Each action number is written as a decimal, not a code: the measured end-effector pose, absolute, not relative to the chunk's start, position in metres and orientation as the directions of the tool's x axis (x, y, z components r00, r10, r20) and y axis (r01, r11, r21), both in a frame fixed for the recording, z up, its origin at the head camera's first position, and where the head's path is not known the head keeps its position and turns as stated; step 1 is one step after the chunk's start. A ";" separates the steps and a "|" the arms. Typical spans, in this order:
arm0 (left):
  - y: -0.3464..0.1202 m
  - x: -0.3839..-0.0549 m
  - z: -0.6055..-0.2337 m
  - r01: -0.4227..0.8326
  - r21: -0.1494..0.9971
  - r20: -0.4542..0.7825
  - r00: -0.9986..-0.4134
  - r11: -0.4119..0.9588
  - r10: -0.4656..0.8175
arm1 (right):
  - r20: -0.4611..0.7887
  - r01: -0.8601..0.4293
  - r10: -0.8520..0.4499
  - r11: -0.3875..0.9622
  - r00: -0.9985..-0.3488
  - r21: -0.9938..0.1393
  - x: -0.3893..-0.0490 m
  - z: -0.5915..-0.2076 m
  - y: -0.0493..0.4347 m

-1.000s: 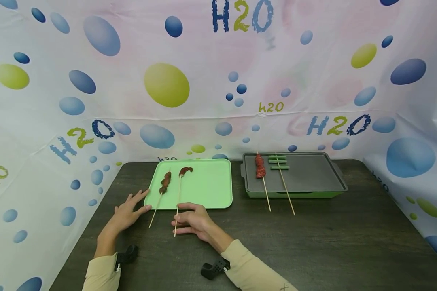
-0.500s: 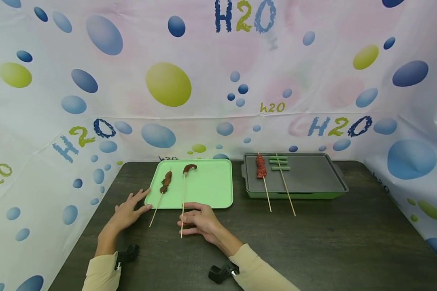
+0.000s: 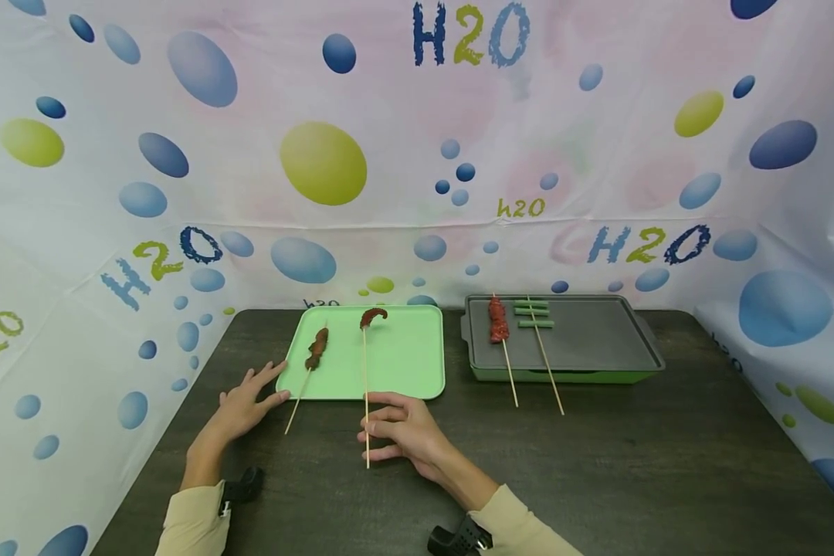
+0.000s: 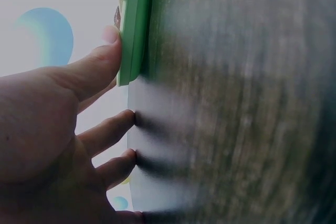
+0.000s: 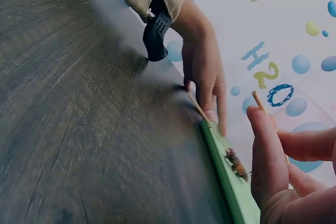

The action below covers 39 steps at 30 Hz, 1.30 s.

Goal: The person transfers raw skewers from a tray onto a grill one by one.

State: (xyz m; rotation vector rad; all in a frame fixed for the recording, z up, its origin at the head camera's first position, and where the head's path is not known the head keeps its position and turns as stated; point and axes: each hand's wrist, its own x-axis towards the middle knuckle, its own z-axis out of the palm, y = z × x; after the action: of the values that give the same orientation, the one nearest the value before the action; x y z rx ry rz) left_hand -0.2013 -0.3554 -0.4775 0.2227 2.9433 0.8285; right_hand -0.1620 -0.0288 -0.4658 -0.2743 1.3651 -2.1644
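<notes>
My right hand (image 3: 417,436) pinches the lower wooden stick of a skewer (image 3: 365,363) between thumb and fingers. A curled, dark red piece tops that skewer, over the light green tray (image 3: 403,351) in the head view. The stick's end (image 5: 258,99) pokes out past the thumb in the right wrist view. At the tray's front left corner, my left hand (image 3: 243,403) is spread, with its thumb at the rim and other fingertips down on the table. A brown meat skewer (image 3: 316,349) lies on the tray's left side, its stick jutting over the front rim.
Right of the tray stands a grey grill plate (image 3: 598,332) with a green base. On it lie a red meat skewer (image 3: 498,320) and a skewer of green pieces (image 3: 533,313), their sticks overhanging the front. A printed sheet (image 3: 417,154) rises behind the dark table (image 3: 667,463).
My right hand has moved right and slightly toward me with the skewer, which now stands farther from the brown meat skewer. The left hand has stayed at the tray corner.
</notes>
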 end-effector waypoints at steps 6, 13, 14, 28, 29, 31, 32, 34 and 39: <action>-0.355 -0.203 -0.477 0.120 0.516 -0.039 -0.986 0.848 0.163 | -0.098 0.331 -0.546 -0.347 -0.832 -0.877 -0.155 -0.454 -0.010; -0.354 -0.204 -0.476 0.128 0.521 -0.025 -0.986 0.844 0.166 | -0.084 0.306 -0.541 -0.334 -0.837 -0.892 -0.149 -0.443 0.010; -0.354 -0.204 -0.476 0.128 0.521 -0.027 -0.986 0.844 0.167 | -0.082 0.302 -0.543 -0.330 -0.836 -0.894 -0.149 -0.442 0.013; -0.353 -0.202 -0.471 0.123 0.522 -0.036 -0.986 0.844 0.165 | -0.106 0.285 -0.517 -0.280 -0.849 -0.917 -0.142 -0.424 0.064; -0.353 -0.201 -0.470 0.123 0.521 -0.036 -0.986 0.844 0.166 | -0.107 0.284 -0.516 -0.277 -0.850 -0.918 -0.141 -0.423 0.068; -0.353 -0.201 -0.470 0.122 0.521 -0.037 -0.986 0.845 0.165 | -0.109 0.281 -0.512 -0.273 -0.852 -0.920 -0.139 -0.423 0.073; -0.353 -0.200 -0.470 0.122 0.520 -0.037 -0.986 0.845 0.165 | -0.111 0.281 -0.510 -0.269 -0.853 -0.921 -0.138 -0.423 0.076; -0.353 -0.200 -0.470 0.123 0.518 -0.036 -0.986 0.847 0.166 | -0.119 0.283 -0.507 -0.261 -0.854 -0.923 -0.137 -0.423 0.082; -0.354 -0.201 -0.471 0.123 0.518 -0.033 -0.986 0.847 0.164 | -0.129 0.282 -0.501 -0.242 -0.856 -0.929 -0.132 -0.423 0.095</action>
State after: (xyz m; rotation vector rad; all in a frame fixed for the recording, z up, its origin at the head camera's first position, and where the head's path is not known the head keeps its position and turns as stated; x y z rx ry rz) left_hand -0.2007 -0.3538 -0.4709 0.2291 2.9459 0.8185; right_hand -0.1319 0.0953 -0.4227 -0.2653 1.5315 -2.1286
